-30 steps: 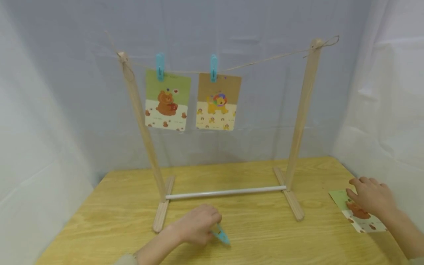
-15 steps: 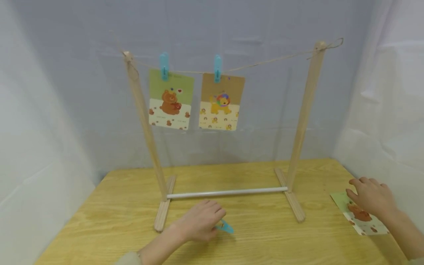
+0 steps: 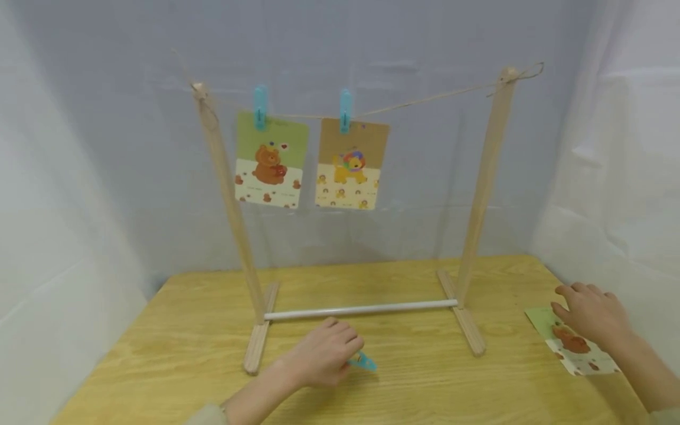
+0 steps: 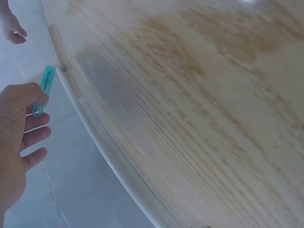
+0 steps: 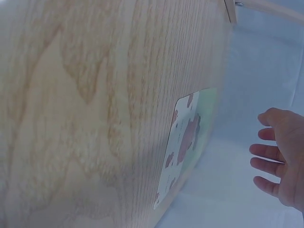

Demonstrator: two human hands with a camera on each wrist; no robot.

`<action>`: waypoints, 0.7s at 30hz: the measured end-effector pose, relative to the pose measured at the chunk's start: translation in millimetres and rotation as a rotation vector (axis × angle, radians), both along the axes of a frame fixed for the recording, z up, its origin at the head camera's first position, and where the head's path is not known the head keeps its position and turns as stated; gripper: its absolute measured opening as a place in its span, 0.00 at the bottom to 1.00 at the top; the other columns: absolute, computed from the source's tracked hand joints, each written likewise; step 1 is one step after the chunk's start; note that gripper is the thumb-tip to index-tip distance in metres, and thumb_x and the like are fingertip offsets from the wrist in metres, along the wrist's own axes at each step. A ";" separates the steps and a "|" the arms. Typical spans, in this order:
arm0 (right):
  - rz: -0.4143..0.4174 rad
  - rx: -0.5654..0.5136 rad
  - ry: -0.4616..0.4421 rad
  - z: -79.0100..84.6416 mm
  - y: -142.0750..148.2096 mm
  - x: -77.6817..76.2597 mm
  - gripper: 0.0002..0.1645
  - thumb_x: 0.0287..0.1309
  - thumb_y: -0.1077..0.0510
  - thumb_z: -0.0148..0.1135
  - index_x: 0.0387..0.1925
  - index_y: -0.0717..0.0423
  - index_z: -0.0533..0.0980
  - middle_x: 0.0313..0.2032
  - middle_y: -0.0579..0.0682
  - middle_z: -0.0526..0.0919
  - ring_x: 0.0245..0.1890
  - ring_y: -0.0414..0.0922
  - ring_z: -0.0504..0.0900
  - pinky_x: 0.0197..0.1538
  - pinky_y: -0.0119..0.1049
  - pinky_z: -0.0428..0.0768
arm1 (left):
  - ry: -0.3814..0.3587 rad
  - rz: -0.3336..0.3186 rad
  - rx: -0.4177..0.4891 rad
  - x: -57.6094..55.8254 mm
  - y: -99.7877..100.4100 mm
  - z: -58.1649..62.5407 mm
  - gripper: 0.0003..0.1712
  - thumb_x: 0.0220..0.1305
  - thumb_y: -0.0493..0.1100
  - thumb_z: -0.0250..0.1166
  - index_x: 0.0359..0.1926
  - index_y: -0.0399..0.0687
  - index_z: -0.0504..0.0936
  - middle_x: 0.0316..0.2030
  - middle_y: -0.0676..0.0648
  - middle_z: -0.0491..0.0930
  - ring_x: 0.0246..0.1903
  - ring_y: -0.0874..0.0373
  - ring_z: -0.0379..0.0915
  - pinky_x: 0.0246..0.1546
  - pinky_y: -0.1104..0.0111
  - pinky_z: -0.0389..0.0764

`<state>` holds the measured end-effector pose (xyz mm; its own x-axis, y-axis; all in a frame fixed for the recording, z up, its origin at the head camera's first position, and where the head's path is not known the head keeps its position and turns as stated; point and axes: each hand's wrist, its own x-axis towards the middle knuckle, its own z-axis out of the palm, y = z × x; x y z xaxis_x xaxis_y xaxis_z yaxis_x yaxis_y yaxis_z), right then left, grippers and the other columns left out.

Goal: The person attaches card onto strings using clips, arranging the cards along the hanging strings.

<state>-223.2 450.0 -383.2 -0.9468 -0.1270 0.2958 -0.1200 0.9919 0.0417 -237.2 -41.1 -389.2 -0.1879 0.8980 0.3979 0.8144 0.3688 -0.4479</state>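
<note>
My left hand (image 3: 328, 354) pinches a light blue clothespin (image 4: 44, 90) between thumb and index finger, low over the front middle of the table. In the left wrist view its other fingers spread loosely below the clothespin. Over at the right, my right hand (image 3: 595, 313) hovers with relaxed fingers above a green and white bear card (image 3: 576, 348). In the right wrist view that card lies flat near the table's edge, and the right hand holds nothing. Another bear card (image 3: 270, 165) and a lion card (image 3: 352, 168) hang from the twine (image 3: 419, 101), each under a blue clothespin (image 3: 345, 112).
A wooden stand holds the twine between its left post (image 3: 225, 195) and right post (image 3: 484, 189). A white rod (image 3: 361, 309) joins its feet (image 3: 470, 330) on the wooden table (image 3: 414, 383). Pale sheets enclose the back and sides.
My left hand has shifted slightly forward and right with the clothespin, which has turned to lie flatter in the head view. The right hand has stayed over the card.
</note>
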 end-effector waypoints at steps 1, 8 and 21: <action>0.001 -0.002 -0.001 -0.1 0.4 -0.4 0.24 0.54 0.54 0.59 0.47 0.70 0.73 0.43 0.70 0.75 0.41 0.67 0.73 0.33 0.57 0.72 | 0.009 0.005 -0.002 0.1 0.4 1.0 0.14 0.38 0.43 0.65 0.30 0.51 0.74 0.27 0.56 0.74 0.31 0.61 0.72 0.36 0.68 0.72; 0.030 0.013 -0.030 -5.2 7.8 -6.8 0.26 0.49 0.57 0.65 0.48 0.70 0.73 0.45 0.70 0.74 0.43 0.68 0.71 0.36 0.60 0.71 | 0.084 -0.010 0.044 -3.7 4.3 8.4 0.13 0.37 0.46 0.64 0.29 0.53 0.75 0.25 0.56 0.72 0.29 0.60 0.70 0.35 0.66 0.73; 0.097 0.026 -0.036 -17.4 23.8 -22.1 0.25 0.47 0.59 0.67 0.47 0.67 0.74 0.45 0.68 0.74 0.44 0.67 0.70 0.39 0.62 0.69 | 0.091 0.022 0.035 -2.4 12.9 13.7 0.10 0.41 0.45 0.63 0.29 0.52 0.74 0.26 0.55 0.71 0.30 0.59 0.71 0.33 0.66 0.71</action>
<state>-245.3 473.8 -400.7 -0.9398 -0.2252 0.2569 -0.2168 0.9743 0.0608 -239.6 -28.2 -375.5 -0.1686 0.8796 0.4449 0.7625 0.4024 -0.5066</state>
